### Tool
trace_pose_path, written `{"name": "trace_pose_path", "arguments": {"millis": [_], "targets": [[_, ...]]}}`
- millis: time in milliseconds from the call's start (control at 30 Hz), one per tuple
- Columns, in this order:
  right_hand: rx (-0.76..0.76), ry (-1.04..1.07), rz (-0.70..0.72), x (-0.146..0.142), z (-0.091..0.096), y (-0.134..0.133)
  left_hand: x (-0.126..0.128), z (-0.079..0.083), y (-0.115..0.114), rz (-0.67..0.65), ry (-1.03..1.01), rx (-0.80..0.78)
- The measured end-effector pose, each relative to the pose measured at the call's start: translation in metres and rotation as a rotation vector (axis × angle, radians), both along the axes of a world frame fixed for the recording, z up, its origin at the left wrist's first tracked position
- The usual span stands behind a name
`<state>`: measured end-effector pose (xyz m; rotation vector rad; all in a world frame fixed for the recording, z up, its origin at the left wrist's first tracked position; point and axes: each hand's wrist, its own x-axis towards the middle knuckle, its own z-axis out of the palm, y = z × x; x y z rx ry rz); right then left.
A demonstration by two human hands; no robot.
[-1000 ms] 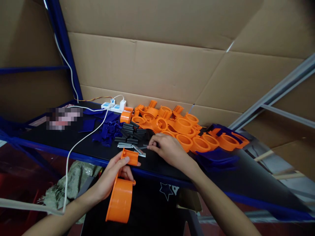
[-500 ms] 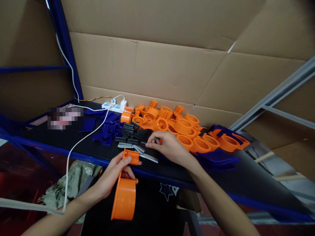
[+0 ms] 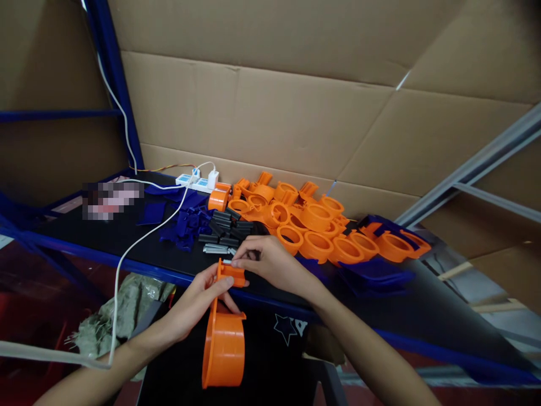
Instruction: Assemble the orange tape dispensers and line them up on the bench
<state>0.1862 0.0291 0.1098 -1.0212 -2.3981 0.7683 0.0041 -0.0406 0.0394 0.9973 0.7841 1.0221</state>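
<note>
My left hand is closed around the upper part of an orange plastic ring-shaped holder, whose wide ring hangs below the fingers. At its top is a small channel-like section, pinched by the thumb. My right hand has its thumb and fingertips together at this section, on a small ridged light-coloured piece that looks like a metal spring. Part of it is hidden by the fingers. Just behind lie grey metal strips and several black plastic tubular pieces.
Many orange holders are heaped at the back. Blue plastic parts lie left of them, and flat blue pieces to the right. A power strip stands by the cardboard wall. A white cable droops over the table's front edge.
My right hand has moved left and toward me, bringing the small spring-like piece to the top of the orange holder. My left hand has shifted slightly right with the holder.
</note>
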Motion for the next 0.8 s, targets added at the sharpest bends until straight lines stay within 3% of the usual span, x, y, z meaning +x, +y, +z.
{"name": "trace_pose_path", "arguments": {"millis": [233,433,633,800], "targets": [[0.252,-0.052,-0.055,-0.008,-0.004,0.004,0.000,0.004,-0.003,0.033,-0.100,-0.088],[0.482,-0.360,-0.150,-0.035,-0.004,0.034,-0.002,0.004,-0.005,0.065,-0.157,-0.102],[0.501,-0.452,-0.191,-0.061,-0.014,0.047,-0.004,0.006,-0.004,0.100,-0.193,-0.112],[0.478,-0.347,-0.233,-0.042,0.002,0.045,-0.004,0.009,-0.003,0.149,-0.208,-0.118]]}}
